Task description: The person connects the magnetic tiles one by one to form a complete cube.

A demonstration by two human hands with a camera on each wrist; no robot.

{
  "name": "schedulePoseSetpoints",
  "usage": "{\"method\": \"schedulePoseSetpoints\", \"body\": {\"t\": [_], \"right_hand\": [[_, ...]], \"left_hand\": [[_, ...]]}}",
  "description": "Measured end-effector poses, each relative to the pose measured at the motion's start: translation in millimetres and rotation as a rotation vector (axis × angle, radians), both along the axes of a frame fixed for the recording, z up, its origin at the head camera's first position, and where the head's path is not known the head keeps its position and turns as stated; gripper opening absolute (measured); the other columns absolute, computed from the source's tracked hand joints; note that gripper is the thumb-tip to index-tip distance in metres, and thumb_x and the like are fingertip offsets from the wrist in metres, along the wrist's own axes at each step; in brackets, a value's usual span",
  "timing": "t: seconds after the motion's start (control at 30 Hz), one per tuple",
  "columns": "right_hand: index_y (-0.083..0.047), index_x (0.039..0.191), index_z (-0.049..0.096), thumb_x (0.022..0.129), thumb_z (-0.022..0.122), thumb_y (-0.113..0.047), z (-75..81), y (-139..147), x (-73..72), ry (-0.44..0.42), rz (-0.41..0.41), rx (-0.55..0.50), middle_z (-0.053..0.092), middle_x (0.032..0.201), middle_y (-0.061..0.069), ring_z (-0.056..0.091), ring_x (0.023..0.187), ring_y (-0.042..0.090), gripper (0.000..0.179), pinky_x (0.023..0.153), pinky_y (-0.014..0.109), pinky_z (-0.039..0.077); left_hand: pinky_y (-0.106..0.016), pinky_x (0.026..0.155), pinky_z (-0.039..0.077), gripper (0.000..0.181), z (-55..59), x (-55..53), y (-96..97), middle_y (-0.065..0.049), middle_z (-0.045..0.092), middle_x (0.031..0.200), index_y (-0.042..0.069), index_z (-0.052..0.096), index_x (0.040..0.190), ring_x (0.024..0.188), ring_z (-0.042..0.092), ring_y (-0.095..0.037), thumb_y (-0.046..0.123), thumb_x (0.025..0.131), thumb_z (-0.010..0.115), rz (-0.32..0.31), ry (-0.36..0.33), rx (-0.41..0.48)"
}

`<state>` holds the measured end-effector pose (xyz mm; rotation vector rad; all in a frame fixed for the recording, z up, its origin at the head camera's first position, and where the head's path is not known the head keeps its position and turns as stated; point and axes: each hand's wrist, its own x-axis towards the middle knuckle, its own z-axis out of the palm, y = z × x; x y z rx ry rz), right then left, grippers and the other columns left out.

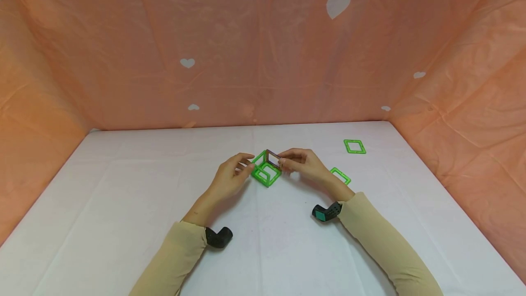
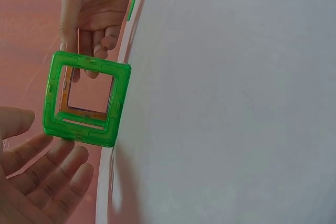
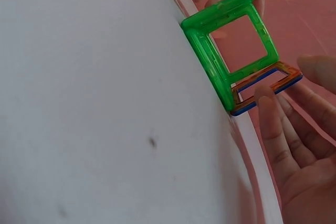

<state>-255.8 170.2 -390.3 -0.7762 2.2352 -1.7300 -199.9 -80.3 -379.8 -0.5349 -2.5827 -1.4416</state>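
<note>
My right hand [image 1: 304, 164] pinches an orange-and-blue square frame [image 3: 290, 81] against joined green square frames [image 3: 206, 59] between my hands, mid-table on white cloth [image 1: 255, 250], my left hand [image 1: 230, 176] loosely spread at their left side.

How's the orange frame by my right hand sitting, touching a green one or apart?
Touching. The right wrist view shows the orange frame set edge to edge with a green frame, no gap showing between them.
</note>
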Motion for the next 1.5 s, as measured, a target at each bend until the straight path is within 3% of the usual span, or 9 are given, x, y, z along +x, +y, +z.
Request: {"method": "schedulePoseSetpoints", "body": {"t": [0.2, 0.57, 0.9, 1.13, 1.27, 1.5], "right_hand": [[0.006, 0.117, 0.062, 0.093, 0.061, -0.008, -0.5, -0.5, -0.2, -0.004, -0.003, -0.003, 0.07, 0.088, 0.007, 0.065, 0.077, 0.015, 0.028, 0.071, 0.029, 0.054], [0.009, 0.118, 0.06, 0.093, 0.06, -0.007, -0.6, -0.8, -2.9, -0.014, 0.006, 0.009, 0.067, 0.099, 0.025, 0.067, 0.08, 0.014, 0.03, 0.073, 0.031, 0.055], [0.003, 0.126, 0.058, 0.09, 0.065, -0.006, 2.0, -1.6, -2.5, -0.054, -0.002, 0.036, 0.066, 0.11, 0.02, 0.067, 0.087, 0.011, 0.038, 0.081, 0.03, 0.053], [-0.002, 0.13, 0.056, 0.089, 0.068, -0.012, 4.4, -2.8, -0.2, -0.069, -0.011, 0.057, 0.064, 0.118, 0.021, 0.067, 0.095, 0.01, 0.045, 0.085, 0.029, 0.052], [-0.002, 0.132, 0.055, 0.089, 0.069, -0.012, 4.4, -3.8, -0.3, -0.066, -0.005, 0.059, 0.063, 0.122, 0.021, 0.066, 0.101, 0.014, 0.046, 0.086, 0.028, 0.052], [0.0, 0.137, 0.05, 0.089, 0.067, -0.009, 3.8, -4.6, -1.6, -0.058, 0.026, 0.054, 0.058, 0.129, 0.023, 0.06, 0.116, 0.032, 0.052, 0.091, 0.027, 0.05]], "left_hand": [[-0.041, 0.082, 0.053, 0.03, 0.1, -0.4, 0.6, -0.015, 0.065, 0.102, 0.001, 0.06, 0.122, 0.091, 0.064, -0.027, 0.013, 0.095, 0.059, 0.004, -0.005, -0.01], [-0.04, 0.081, 0.053, 0.03, -1.3, -1.2, 1.1, -0.015, 0.065, 0.099, 0.002, 0.059, 0.123, 0.089, 0.065, -0.027, 0.013, 0.095, 0.059, 0.006, -0.012, -0.021], [-0.039, 0.077, 0.054, 0.035, -1.0, -0.5, 2.3, -0.014, 0.065, 0.098, 0.002, 0.055, 0.129, 0.09, 0.065, -0.028, 0.016, 0.097, 0.057, -0.008, -0.042, -0.029], [-0.037, 0.076, 0.053, 0.041, -1.4, -0.9, 3.1, -0.014, 0.065, 0.097, 0.0, 0.051, 0.134, 0.087, 0.064, -0.026, 0.013, 0.095, 0.058, -0.015, -0.024, -0.032], [-0.036, 0.075, 0.053, 0.042, -1.7, -1.2, 3.5, -0.014, 0.065, 0.096, 0.001, 0.051, 0.134, 0.086, 0.065, -0.026, 0.014, 0.095, 0.059, -0.013, -0.021, -0.031], [-0.035, 0.074, 0.052, 0.043, -1.0, -0.7, 5.3, -0.014, 0.064, 0.097, 0.003, 0.05, 0.136, 0.085, 0.064, -0.024, 0.016, 0.096, 0.057, -0.008, -0.049, -0.039]]}}
